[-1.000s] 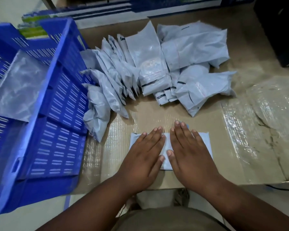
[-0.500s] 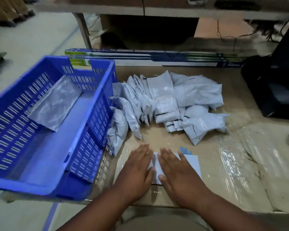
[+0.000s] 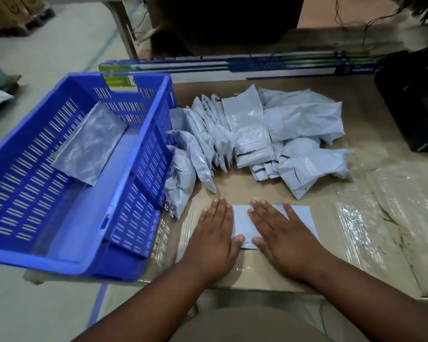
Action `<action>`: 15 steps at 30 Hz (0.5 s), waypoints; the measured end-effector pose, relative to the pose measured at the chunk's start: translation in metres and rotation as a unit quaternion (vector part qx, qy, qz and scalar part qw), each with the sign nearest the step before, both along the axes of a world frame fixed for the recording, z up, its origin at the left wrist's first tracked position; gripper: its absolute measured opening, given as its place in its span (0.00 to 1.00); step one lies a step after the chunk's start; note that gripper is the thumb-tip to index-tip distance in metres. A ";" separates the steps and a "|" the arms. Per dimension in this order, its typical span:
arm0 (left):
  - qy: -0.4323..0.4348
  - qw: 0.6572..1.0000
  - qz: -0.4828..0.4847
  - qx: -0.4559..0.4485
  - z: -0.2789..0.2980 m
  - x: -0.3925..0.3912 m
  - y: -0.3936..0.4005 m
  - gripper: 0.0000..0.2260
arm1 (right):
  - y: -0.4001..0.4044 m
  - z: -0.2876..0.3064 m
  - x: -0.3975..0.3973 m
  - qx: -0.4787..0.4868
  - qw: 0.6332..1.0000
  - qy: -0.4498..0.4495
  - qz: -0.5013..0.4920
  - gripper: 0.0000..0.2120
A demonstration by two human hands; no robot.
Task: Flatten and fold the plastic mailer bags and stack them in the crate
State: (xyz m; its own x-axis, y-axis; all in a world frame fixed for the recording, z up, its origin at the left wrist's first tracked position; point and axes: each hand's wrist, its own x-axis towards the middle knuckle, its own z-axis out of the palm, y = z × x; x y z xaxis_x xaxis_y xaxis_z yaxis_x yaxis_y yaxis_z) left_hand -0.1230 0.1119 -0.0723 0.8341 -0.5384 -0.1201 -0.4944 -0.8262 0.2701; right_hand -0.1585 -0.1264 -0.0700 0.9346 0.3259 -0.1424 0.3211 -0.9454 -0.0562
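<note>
The left hand [image 3: 214, 232] and right hand [image 3: 282, 233] press flat, fingers straight, on the small pale-blue folded plastic mailer bag [image 3: 244, 224], its long axis left-right on the counter [image 3: 356, 218], with the blue slotted plastic crate [image 3: 124, 243] nearer the left hand.

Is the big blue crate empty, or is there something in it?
Not empty. One flat grey mailer bag lies inside the blue crate, leaning against its far wall. The rest of the floor shows bare blue plastic.
</note>
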 end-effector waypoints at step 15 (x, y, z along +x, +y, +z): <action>-0.061 0.989 -0.136 0.008 0.010 0.008 0.001 0.41 | 0.026 0.003 -0.018 0.075 0.997 0.015 0.003 0.38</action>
